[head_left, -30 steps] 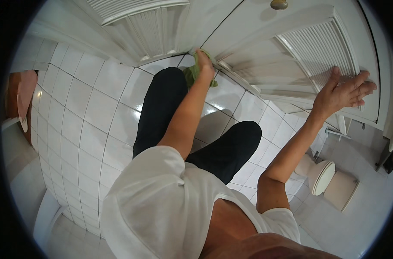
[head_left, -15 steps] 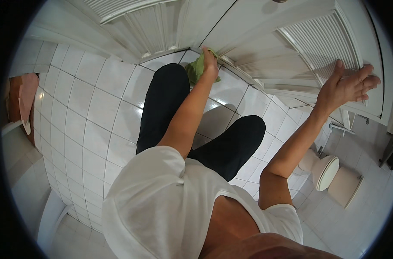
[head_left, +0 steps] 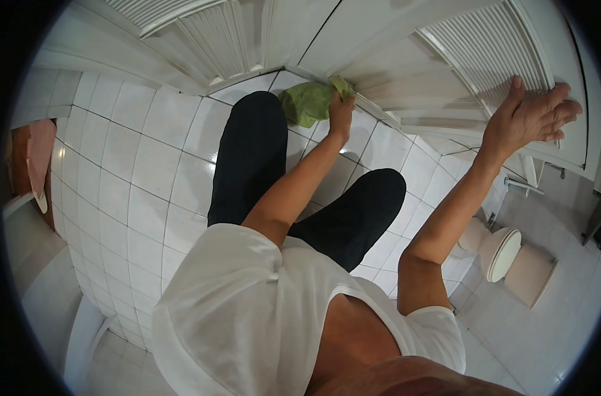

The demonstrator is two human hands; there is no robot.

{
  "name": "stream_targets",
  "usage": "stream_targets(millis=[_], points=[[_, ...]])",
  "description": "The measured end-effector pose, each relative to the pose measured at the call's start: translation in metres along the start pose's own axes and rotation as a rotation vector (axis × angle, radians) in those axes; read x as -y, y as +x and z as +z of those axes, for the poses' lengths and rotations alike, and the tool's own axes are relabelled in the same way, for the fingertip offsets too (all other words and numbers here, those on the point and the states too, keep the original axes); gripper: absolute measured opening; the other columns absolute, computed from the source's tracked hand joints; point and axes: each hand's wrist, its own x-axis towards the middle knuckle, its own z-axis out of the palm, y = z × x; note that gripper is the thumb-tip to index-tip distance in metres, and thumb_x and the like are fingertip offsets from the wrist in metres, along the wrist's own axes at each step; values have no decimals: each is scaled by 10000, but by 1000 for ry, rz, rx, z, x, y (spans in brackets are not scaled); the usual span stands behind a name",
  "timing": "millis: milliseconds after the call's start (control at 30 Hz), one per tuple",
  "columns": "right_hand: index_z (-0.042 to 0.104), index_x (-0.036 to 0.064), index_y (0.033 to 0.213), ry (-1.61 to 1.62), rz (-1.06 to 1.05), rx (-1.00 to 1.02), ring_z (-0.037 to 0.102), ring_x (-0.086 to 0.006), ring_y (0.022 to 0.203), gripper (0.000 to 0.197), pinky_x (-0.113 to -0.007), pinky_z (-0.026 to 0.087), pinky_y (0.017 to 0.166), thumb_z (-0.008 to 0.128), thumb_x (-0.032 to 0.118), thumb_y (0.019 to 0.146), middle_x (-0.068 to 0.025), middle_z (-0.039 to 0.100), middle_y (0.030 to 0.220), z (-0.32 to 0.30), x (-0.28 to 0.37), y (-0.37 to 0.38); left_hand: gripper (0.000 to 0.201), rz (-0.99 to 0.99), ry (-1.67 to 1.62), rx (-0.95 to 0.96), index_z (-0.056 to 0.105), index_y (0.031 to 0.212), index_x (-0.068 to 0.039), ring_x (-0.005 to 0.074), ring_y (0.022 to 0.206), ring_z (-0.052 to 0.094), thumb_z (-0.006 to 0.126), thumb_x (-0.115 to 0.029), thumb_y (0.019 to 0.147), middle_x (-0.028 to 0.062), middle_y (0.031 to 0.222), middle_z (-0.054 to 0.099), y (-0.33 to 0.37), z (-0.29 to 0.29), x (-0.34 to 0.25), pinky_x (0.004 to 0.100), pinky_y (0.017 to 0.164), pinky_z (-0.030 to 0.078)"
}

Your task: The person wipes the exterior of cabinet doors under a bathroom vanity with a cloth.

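A green cloth (head_left: pixel 306 103) is bunched in my left hand (head_left: pixel 342 112), its loose part spreading left over the floor tiles. The held end touches the lower edge of a white louvered door (head_left: pixel 399 72). Dark smudges show on that door's bottom panel. My right hand (head_left: pixel 528 121) lies with fingers spread against the door's slatted section, near its outer edge, and holds nothing. The fingertips of my left hand are partly hidden by the cloth.
A second white louvered door (head_left: pixel 211 39) meets the first at the upper left. White tiles (head_left: pixel 142 162) cover the floor around my bent knees. A toilet (head_left: pixel 505 254) stands to the right. Something pink (head_left: pixel 43 155) hangs at the far left.
My left hand has moved right along the door's lower edge with the cloth, which now trails out leftward. My right hand stays on the door.
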Motion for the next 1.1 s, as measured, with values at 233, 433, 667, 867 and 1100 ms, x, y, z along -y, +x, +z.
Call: stream_targets(millis=[233, 433, 667, 867, 1100], points=[[140, 162, 1514, 26, -8, -6, -70, -465, 1428, 794, -658, -80, 1075, 513, 530, 918, -252, -28, 1559, 1, 1, -2, 334, 548, 543, -164, 473, 1190, 25, 310, 1017, 553, 544, -27, 867, 172, 1097, 575, 39, -6, 24, 372, 897, 426], [143, 156, 1512, 19, -10, -11, -45, -473, 1426, 781, -668, -70, 1070, 524, 502, 924, -276, -27, 1549, 0, 4, 1, 481, 652, 911, -93, 355, 1355, 34, 430, 1206, 457, 470, 6, 888, 274, 1269, 490, 25, -5, 45, 445, 1012, 371], [152, 149, 1500, 4, -2, 1, -21, -492, 1419, 790, -685, -46, 1064, 542, 507, 913, -291, -27, 1540, 2, 2, 0, 349, 563, 1061, -197, 536, 1220, -24, 384, 1044, 557, 467, -5, 879, 196, 1125, 592, 17, -14, 11, 463, 841, 449], [202, 126, 1467, 2, -6, -21, 25, -547, 1390, 777, -726, 3, 1033, 573, 499, 896, -305, 64, 1512, 2, 6, 4, 300, 609, 1085, -6, 523, 1207, 15, 391, 959, 586, 463, -38, 919, 212, 1056, 618, 15, -32, 29, 438, 823, 445], [194, 108, 1462, -51, -67, -26, 31, -540, 1386, 784, -734, 1, 1022, 494, 573, 907, -326, 122, 1468, 4, -4, 0, 106, 126, -106, -289, 544, 976, -108, 99, 747, 473, 444, -81, 959, -20, 861, 507, 59, -45, -11, 247, 680, 404]])
